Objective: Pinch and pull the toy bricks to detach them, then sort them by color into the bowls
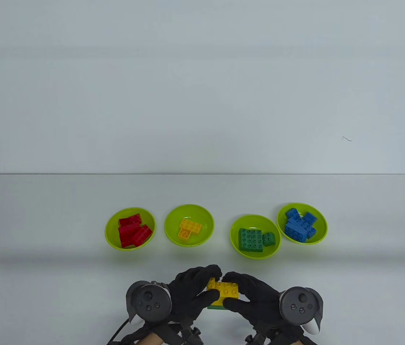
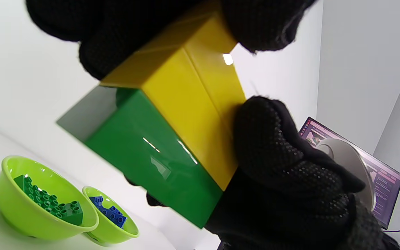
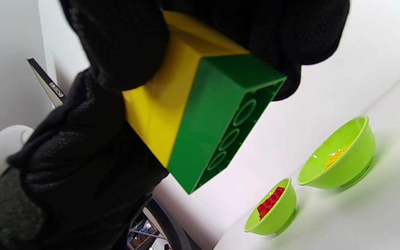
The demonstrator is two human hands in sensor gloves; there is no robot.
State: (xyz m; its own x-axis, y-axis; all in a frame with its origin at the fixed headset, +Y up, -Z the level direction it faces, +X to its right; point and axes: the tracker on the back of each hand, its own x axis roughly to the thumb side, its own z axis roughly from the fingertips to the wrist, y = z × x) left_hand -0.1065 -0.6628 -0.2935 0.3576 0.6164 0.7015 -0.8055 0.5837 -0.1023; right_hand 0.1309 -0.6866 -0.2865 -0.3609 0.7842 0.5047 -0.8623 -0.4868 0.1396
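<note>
Near the table's front edge, both hands hold one stack of bricks above the table. The stack is a yellow layer (image 1: 224, 290) on a green brick (image 1: 216, 307). My left hand (image 1: 212, 284) pinches the left end and my right hand (image 1: 234, 291) pinches the right end. The left wrist view shows a seam across the yellow layer (image 2: 193, 104), which sits pressed onto the green brick (image 2: 151, 156). In the right wrist view the green brick (image 3: 214, 118) shows its hollow underside, and the yellow layer (image 3: 155, 107) is partly covered by gloved fingers.
Four lime bowls stand in a row beyond the hands. From left to right they hold red bricks (image 1: 110, 233), yellow bricks (image 1: 173, 222), green bricks (image 1: 236, 248) and blue bricks (image 1: 319, 233). A monitor (image 2: 387, 180) stands off to the right of the table.
</note>
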